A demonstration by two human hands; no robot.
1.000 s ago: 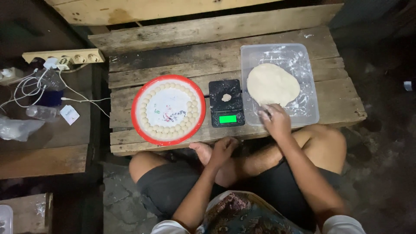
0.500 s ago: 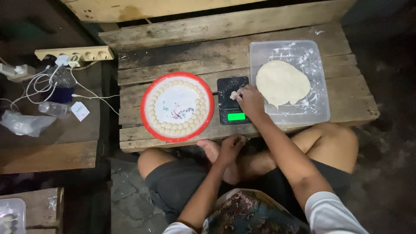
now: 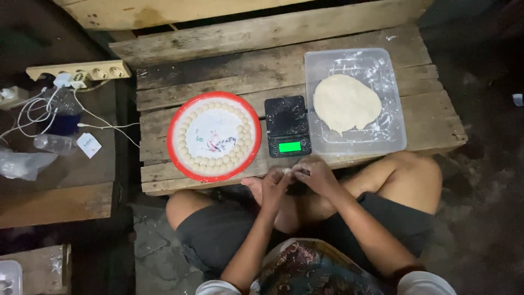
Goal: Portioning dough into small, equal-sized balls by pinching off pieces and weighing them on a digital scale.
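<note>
My left hand (image 3: 274, 184) and my right hand (image 3: 315, 175) meet just below the front edge of the low wooden table (image 3: 218, 60), fingers curled around a small piece of dough (image 3: 287, 171) held between them. Right above the hands sits a small black digital scale (image 3: 287, 126) with a lit green display and a bare platform. To its left lies a red-rimmed round plate (image 3: 214, 136) with several small dough balls ringed along its edge. To the scale's right a clear plastic tray (image 3: 355, 101) holds a flat slab of dough (image 3: 346, 102).
A power strip (image 3: 79, 71) with white cables, a plastic bottle (image 3: 53, 143) and a plastic bag (image 3: 22, 164) lie on a wooden surface at the left. My crossed legs rest on the floor under the table's front edge. Dark ground lies to the right.
My right hand has come back from the scale to my left hand in front of the table. The small dough piece that lay on the scale is gone from its platform.
</note>
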